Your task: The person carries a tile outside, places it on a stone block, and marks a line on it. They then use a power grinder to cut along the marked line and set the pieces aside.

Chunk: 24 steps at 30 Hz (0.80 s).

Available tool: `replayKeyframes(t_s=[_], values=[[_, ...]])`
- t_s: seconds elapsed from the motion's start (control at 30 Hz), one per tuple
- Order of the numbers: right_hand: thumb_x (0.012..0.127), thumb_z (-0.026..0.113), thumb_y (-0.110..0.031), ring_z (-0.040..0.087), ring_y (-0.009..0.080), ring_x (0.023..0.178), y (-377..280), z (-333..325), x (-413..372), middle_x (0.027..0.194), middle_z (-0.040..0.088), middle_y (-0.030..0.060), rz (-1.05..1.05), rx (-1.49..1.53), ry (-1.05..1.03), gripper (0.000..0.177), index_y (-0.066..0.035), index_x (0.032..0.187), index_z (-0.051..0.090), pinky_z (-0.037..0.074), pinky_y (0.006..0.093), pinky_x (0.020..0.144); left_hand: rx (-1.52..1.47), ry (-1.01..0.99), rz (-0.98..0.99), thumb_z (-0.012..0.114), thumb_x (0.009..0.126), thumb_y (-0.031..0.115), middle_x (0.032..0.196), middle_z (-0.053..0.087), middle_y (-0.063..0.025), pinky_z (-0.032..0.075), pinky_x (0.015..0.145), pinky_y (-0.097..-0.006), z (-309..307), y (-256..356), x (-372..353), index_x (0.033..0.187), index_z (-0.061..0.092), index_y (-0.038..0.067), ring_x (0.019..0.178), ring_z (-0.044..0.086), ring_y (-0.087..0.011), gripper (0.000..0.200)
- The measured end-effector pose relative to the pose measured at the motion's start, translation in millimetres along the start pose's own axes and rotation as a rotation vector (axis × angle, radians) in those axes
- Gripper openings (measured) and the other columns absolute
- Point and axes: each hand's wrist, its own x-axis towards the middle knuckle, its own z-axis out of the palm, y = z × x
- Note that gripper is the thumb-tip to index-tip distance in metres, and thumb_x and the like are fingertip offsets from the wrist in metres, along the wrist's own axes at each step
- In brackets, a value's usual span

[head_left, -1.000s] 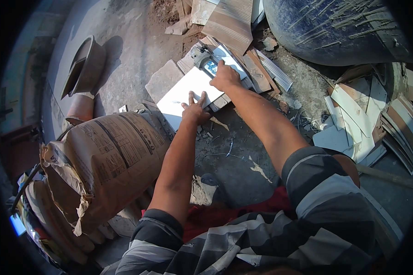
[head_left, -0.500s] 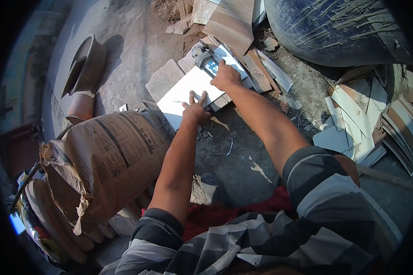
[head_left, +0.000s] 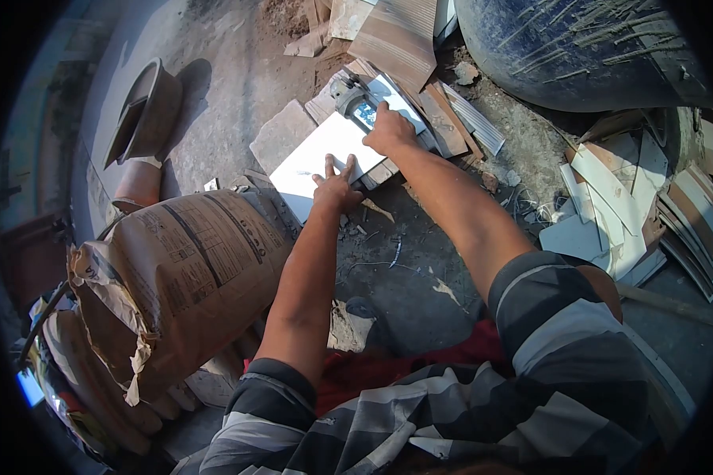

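A white tile point(head_left: 309, 165) lies at a slant on flat slabs point(head_left: 284, 136) in the upper middle of the view. My left hand point(head_left: 337, 187) rests on its near edge, fingers spread, holding nothing. On the tile's far right part sits a grey power tool point(head_left: 355, 99) with a blue patch on it. Closed round the tool's near end is my right hand point(head_left: 390, 131). The tool's underside is hidden.
At the left stands a torn brown paper sack point(head_left: 206, 261), with a tub point(head_left: 154, 111) beyond it. A large dark drum point(head_left: 562, 59) is at the upper right. Broken tile pieces point(head_left: 610, 206) are piled at the right. Brown boards point(head_left: 400, 43) lie beyond the tile.
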Motion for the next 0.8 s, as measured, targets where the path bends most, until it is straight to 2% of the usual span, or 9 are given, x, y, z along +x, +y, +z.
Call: replayKeyframes(t_s=[0.23, 0.3, 0.33, 0.43, 0.5, 0.53, 0.6, 0.7, 0.8], values=[[0.077, 0.082, -0.024, 0.066, 0.0353, 0.120, 1.6, -1.4, -3.7, 0.123, 0.069, 0.0218, 0.007, 0.010, -0.002, 0.069, -0.003, 0.134, 0.049, 0.053, 0.0424, 0.104, -0.006, -0.020, 0.001, 0.077, 0.080, 0.033, 0.174, -0.006, -0.0118, 0.042, 0.116, -0.0569, -1.1, 0.4, -1.1, 0.164, 0.012, 0.044, 0.150, 0.020, -0.0578, 0.107], [0.077, 0.082, -0.024, 0.066, 0.0354, 0.120, 2.0, -1.4, -4.4, 0.123, 0.069, 0.0217, 0.005, 0.012, 0.002, 0.069, -0.003, 0.133, 0.049, 0.053, 0.0426, 0.103, -0.027, 0.011, 0.040, 0.078, 0.077, 0.035, 0.173, -0.002, -0.0188, 0.037, 0.119, -0.0572, 1.9, -3.0, 0.9, 0.164, 0.014, 0.043, 0.144, 0.023, -0.0656, 0.108], [0.077, 0.082, -0.024, 0.066, 0.0354, 0.120, 3.0, -1.9, -4.7, 0.123, 0.069, 0.0217, 0.009, 0.012, 0.003, 0.069, -0.003, 0.133, 0.049, 0.053, 0.0426, 0.103, -0.026, 0.009, 0.043, 0.078, 0.077, 0.035, 0.173, -0.002, -0.0188, 0.037, 0.119, -0.0572, 3.3, -3.1, 2.7, 0.164, 0.014, 0.043, 0.144, 0.023, -0.0656, 0.108], [0.077, 0.083, -0.024, 0.067, 0.0354, 0.120, 2.7, 0.1, -4.5, 0.122, 0.070, 0.0216, 0.003, 0.022, 0.004, 0.069, -0.003, 0.133, 0.049, 0.053, 0.0430, 0.103, -0.012, 0.014, 0.029, 0.078, 0.077, 0.034, 0.173, -0.001, -0.0176, 0.039, 0.117, -0.0575, 3.0, -2.7, 2.3, 0.164, 0.014, 0.044, 0.145, 0.023, -0.0647, 0.108], [0.076, 0.082, -0.024, 0.067, 0.0356, 0.119, 3.3, 1.0, -3.1, 0.122, 0.070, 0.0217, 0.011, 0.011, -0.001, 0.069, -0.003, 0.133, 0.049, 0.054, 0.0433, 0.103, -0.006, -0.005, -0.010, 0.078, 0.080, 0.033, 0.174, -0.005, -0.0113, 0.042, 0.115, -0.0591, 0.9, 0.7, -0.3, 0.163, 0.012, 0.046, 0.150, 0.019, -0.0576, 0.107], [0.076, 0.082, -0.024, 0.067, 0.0356, 0.119, 4.3, 1.0, -2.3, 0.122, 0.070, 0.0217, 0.013, 0.012, -0.001, 0.069, -0.003, 0.133, 0.049, 0.054, 0.0433, 0.103, -0.005, -0.006, -0.009, 0.078, 0.080, 0.033, 0.174, -0.005, -0.0113, 0.042, 0.115, -0.0591, -0.5, 1.8, -1.6, 0.163, 0.012, 0.046, 0.150, 0.019, -0.0576, 0.107], [0.077, 0.081, -0.026, 0.066, 0.0372, 0.120, 6.2, 1.2, -1.6, 0.124, 0.068, 0.0230, -0.008, 0.013, -0.023, 0.080, 0.000, 0.142, 0.043, 0.054, 0.0443, 0.102, -0.003, -0.008, -0.011, 0.079, 0.080, 0.035, 0.174, -0.005, -0.0113, 0.042, 0.115, -0.0593, -1.2, 1.7, -1.9, 0.163, 0.012, 0.046, 0.150, 0.020, -0.0578, 0.108], [0.076, 0.083, -0.024, 0.067, 0.0355, 0.119, 6.9, 4.1, -2.9, 0.122, 0.070, 0.0216, 0.000, 0.026, 0.016, 0.069, -0.003, 0.133, 0.049, 0.054, 0.0421, 0.102, 0.007, -0.010, -0.015, 0.080, 0.079, 0.035, 0.174, -0.004, -0.0114, 0.042, 0.115, -0.0590, -2.1, 2.5, -2.5, 0.163, 0.012, 0.046, 0.150, 0.020, -0.0575, 0.108], [0.076, 0.083, -0.024, 0.067, 0.0353, 0.119, 6.6, 3.5, -4.0, 0.122, 0.070, 0.0215, 0.000, 0.024, 0.015, 0.070, -0.003, 0.133, 0.049, 0.054, 0.0418, 0.102, 0.015, -0.012, -0.017, 0.080, 0.079, 0.036, 0.174, -0.004, -0.0115, 0.042, 0.115, -0.0588, -3.3, 3.0, -2.9, 0.163, 0.012, 0.046, 0.150, 0.021, -0.0574, 0.108]])
